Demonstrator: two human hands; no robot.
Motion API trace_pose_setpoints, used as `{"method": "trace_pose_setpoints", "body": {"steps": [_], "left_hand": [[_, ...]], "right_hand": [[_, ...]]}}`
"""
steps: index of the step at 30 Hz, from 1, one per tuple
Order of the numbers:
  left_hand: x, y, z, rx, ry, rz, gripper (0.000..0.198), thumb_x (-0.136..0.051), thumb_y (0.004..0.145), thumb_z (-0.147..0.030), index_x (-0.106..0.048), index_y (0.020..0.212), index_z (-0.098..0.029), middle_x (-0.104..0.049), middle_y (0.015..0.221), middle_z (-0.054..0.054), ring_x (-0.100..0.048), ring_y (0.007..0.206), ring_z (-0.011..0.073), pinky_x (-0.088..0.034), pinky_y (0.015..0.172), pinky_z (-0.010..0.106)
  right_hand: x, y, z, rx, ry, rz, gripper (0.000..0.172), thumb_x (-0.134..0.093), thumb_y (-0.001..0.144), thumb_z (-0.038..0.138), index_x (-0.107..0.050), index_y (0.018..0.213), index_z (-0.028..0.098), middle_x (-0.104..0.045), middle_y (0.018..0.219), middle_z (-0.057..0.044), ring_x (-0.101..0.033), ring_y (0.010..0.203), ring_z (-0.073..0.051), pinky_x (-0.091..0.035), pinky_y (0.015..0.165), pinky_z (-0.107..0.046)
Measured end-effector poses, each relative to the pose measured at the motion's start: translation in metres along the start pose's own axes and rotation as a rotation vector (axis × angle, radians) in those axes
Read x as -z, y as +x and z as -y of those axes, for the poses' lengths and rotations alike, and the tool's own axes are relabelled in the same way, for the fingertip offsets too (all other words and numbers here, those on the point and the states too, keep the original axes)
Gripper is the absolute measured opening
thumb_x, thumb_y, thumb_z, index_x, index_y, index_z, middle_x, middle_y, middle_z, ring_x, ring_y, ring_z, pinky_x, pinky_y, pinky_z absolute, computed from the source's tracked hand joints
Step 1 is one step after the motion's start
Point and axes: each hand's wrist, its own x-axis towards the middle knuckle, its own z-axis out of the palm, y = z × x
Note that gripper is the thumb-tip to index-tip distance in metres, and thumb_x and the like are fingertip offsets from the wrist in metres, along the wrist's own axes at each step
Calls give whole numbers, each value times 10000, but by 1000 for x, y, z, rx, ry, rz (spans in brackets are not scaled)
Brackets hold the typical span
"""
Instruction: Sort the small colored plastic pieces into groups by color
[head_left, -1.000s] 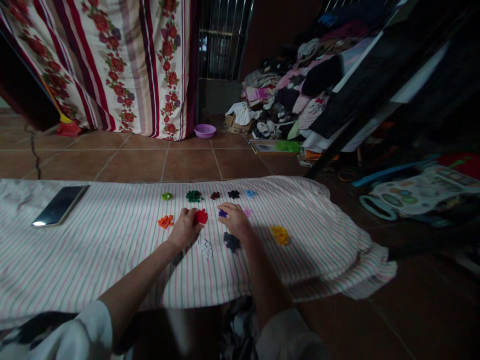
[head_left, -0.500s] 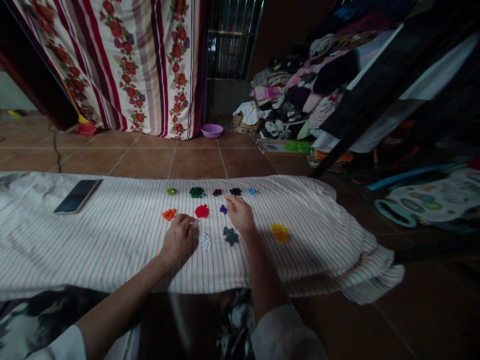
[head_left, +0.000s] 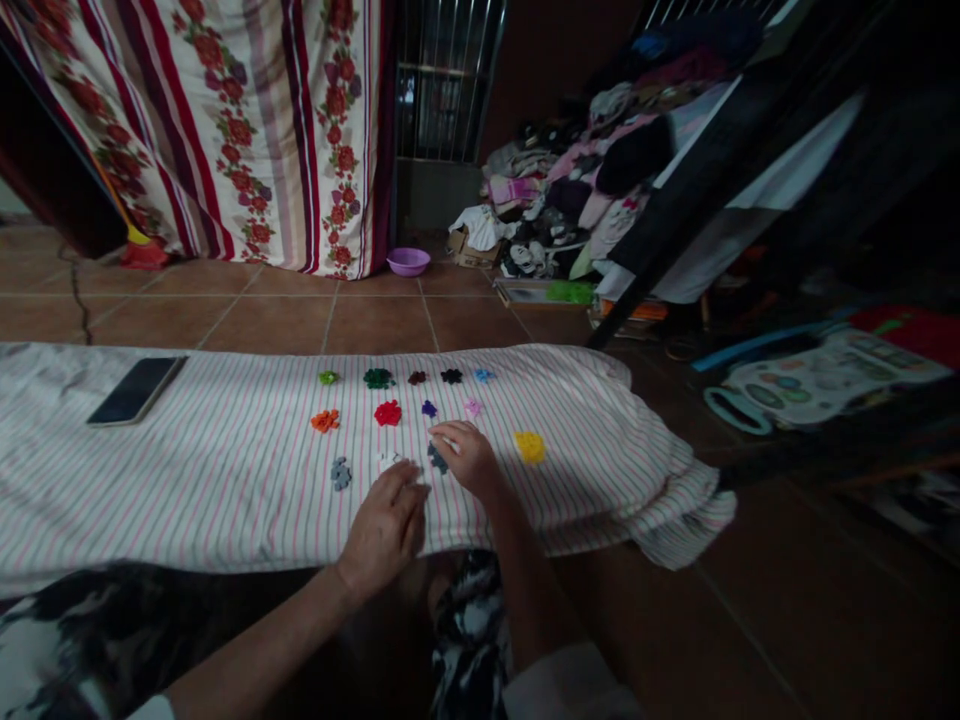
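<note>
My left hand [head_left: 386, 520] is over the near edge of the white pile [head_left: 389, 461] of small pieces and partly hides it. Its fingers are curled together; what they hold, if anything, is too small to see. Above the dark grey pile [head_left: 438, 458] is my right hand [head_left: 466, 457], thumb and fingers closed in a pinch whose contents I cannot make out. Around them lie a light grey pile [head_left: 340, 474], a red pile [head_left: 388, 413], a dark blue pile [head_left: 429, 409], a pink pile [head_left: 473, 407] and a yellow pile [head_left: 529, 447].
Orange [head_left: 325, 420], lime [head_left: 328, 377], dark green [head_left: 379, 378], brown [head_left: 417, 377], black [head_left: 451, 376] and light blue [head_left: 484, 375] piles also lie on the striped cloth [head_left: 247, 480]. A phone [head_left: 138, 391] rests at left. Beyond stands a purple basin [head_left: 409, 262].
Both hands have come nearer to me, the left from beside the red pile to the white one, the right from the dark blue pile to the dark grey one. The view has shifted right.
</note>
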Motion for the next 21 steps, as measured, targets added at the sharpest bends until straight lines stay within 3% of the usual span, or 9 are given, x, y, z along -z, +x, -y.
{"method": "trace_pose_setpoints", "body": {"steps": [8, 15, 21], "left_hand": [[-13, -38, -7, -118, -21, 38, 359, -406, 880, -131, -625, 1160, -182, -561, 1343, 136, -431, 1346, 256, -473, 1070, 483], [-11, -30, 10, -51, 93, -64, 351, -382, 893, -106, -599, 1159, -177, -491, 1418, 132, -313, 1424, 262, -430, 1101, 509], [-14, -16, 19, 34, 160, -102, 368, -379, 895, -124, -539, 1226, -141, -419, 1455, 171, -211, 1458, 301, -353, 1135, 553]], "right_hand": [[-7, -18, 9, 7, -56, -11, 245, -596, 852, 201, -694, 1074, 228, -696, 1104, -75, -597, 1080, -223, -473, 977, -397], [-22, -15, 5, 42, -72, 18, 253, -635, 841, 227, -691, 1087, 238, -666, 1149, -77, -554, 1131, -239, -468, 996, -421], [-24, -11, 6, 53, -64, 31, 123, -612, 862, 209, -689, 957, 216, -677, 1034, -67, -567, 1045, -228, -465, 958, -384]]}}
